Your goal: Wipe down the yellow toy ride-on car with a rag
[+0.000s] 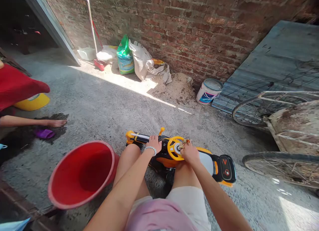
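A yellow, black and white toy ride-on car [214, 163] lies across the concrete floor in front of my knees. My left hand [154, 143], with a bead bracelet on the wrist, rests fingers down on the car's dark front part. My right hand [189, 151] is closed at the edge of the yellow steering wheel [174, 148], pinching something small that I cannot make out.
A red bucket [82, 173] lies tipped at my left knee. Another person's bare foot [56, 122] and red garment show at far left. Sacks [142, 60], a sand pile and a paint pail [208, 90] line the brick wall. A rusty cart with wheels [281, 164] stands right.
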Action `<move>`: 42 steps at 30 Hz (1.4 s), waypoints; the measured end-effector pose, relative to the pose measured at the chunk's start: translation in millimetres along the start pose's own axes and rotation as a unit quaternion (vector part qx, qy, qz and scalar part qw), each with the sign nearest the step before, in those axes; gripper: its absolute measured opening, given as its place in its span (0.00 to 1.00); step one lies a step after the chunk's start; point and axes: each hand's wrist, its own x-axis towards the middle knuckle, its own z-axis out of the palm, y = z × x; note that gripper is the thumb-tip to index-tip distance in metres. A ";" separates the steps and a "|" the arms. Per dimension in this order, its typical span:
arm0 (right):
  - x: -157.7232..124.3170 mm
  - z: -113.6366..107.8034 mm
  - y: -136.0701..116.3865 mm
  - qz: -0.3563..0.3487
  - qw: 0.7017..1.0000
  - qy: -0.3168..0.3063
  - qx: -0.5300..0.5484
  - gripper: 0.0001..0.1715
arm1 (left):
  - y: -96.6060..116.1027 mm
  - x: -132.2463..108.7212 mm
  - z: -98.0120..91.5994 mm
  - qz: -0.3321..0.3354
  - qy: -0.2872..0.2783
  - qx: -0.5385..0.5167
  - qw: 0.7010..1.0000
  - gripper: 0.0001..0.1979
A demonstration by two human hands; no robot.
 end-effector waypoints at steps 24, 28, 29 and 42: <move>-42.7 -11.7 -21.1 -0.127 0.991 -0.051 -0.009 0.25 | -3.2 1.6 7.8 -0.003 -0.008 -0.024 1.000 0.27; -48.3 -1.7 5.1 -0.155 0.987 -0.042 -0.030 0.23 | -2.3 1.4 6.5 0.000 -0.010 -0.024 1.000 0.26; -47.5 1.3 12.6 -0.155 0.987 -0.037 -0.032 0.23 | -2.0 1.3 6.0 -0.001 -0.010 -0.023 1.000 0.26; 30.0 -17.1 56.5 0.029 0.996 0.015 0.085 0.33 | -0.3 3.3 3.1 -0.020 -0.001 -0.021 1.000 0.25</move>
